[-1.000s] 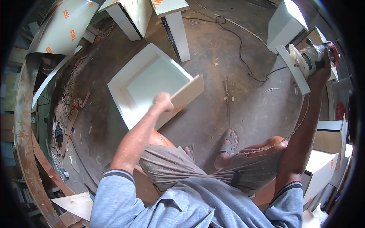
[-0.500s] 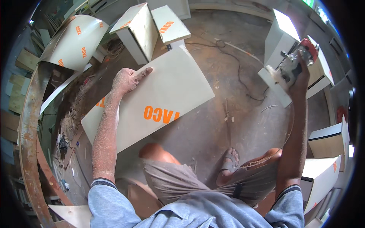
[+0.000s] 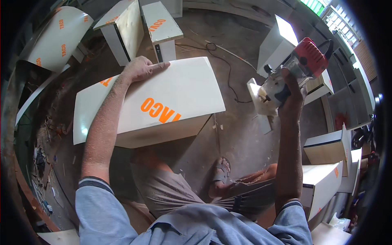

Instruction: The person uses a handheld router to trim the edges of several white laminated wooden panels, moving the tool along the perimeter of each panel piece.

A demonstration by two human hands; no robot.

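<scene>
A white laminated wooden box (image 3: 175,87) with orange lettering stands before me, its bare wood side towards my legs. My dust-covered left hand (image 3: 141,70) grips its far edge, one digit stretched along the rim and the other fingers partly hidden. On the right, my right hand (image 3: 292,92) is closed around a trim router (image 3: 308,59) with a red motor housing and a clear lower part. The router is held tilted in the air, apart from the box, its base end pointing left and down. A pale flat board (image 3: 254,92) shows beside that base end.
Two similar white boxes (image 3: 122,34) (image 3: 163,26) stand beyond mine. A curled white laminate sheet (image 3: 57,38) is at the far left. More boxes (image 3: 326,181) stand at the right. A dark cord (image 3: 230,83) crosses the floor; scraps (image 3: 43,163) litter the left.
The router has come left and nearer the box, turning so its red top shows more. The box now leans differently, exposing its near wood side; my left hand stays on the far edge.
</scene>
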